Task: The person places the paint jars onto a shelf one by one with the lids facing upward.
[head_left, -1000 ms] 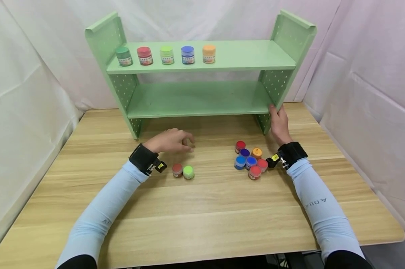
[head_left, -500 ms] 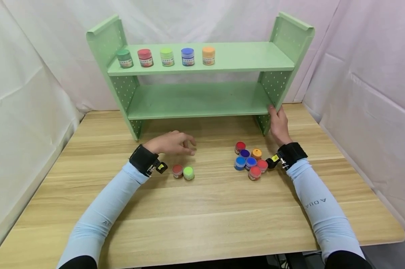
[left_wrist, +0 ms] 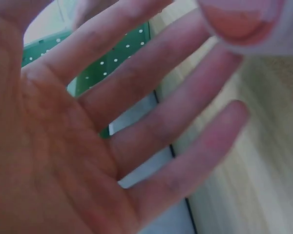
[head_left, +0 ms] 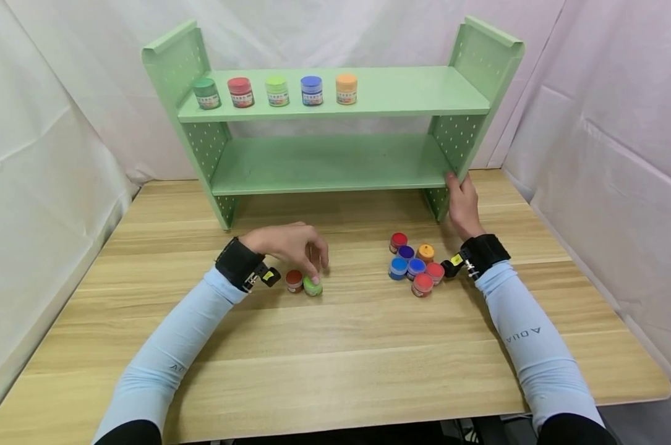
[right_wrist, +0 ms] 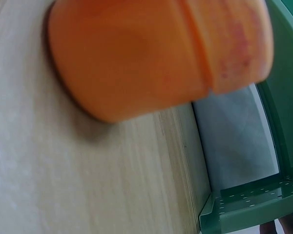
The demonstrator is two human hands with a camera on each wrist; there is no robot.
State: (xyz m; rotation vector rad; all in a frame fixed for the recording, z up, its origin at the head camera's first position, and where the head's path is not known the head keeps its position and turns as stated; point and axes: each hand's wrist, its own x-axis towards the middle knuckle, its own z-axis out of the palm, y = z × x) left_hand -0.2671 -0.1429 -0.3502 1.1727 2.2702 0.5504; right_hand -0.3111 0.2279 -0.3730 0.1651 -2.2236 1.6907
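Note:
My left hand (head_left: 295,245) is over a light green paint jar (head_left: 313,288) on the table, thumb at its lid. A jar with a red lid (head_left: 294,281) stands beside it. In the left wrist view the fingers (left_wrist: 151,73) are spread and fairly straight, and a blurred red jar (left_wrist: 241,22) shows close by. My right hand (head_left: 462,207) grips the lower right side panel of a light green shelf (head_left: 329,162), thumb on the inner side. On its upper board stands a row of dark green, red, light green, blue and orange paint jars (head_left: 311,91).
Left of the right wrist, several red, blue and purple jars (head_left: 415,267) cluster with an orange jar (head_left: 426,252). That orange jar looms large in the right wrist view. White cloth (head_left: 608,154) hangs around the wooden table (head_left: 335,358).
My left hand has come down toward me, its thumb moving from above the table to the light green jar's lid. The right hand has stayed on the shelf's side.

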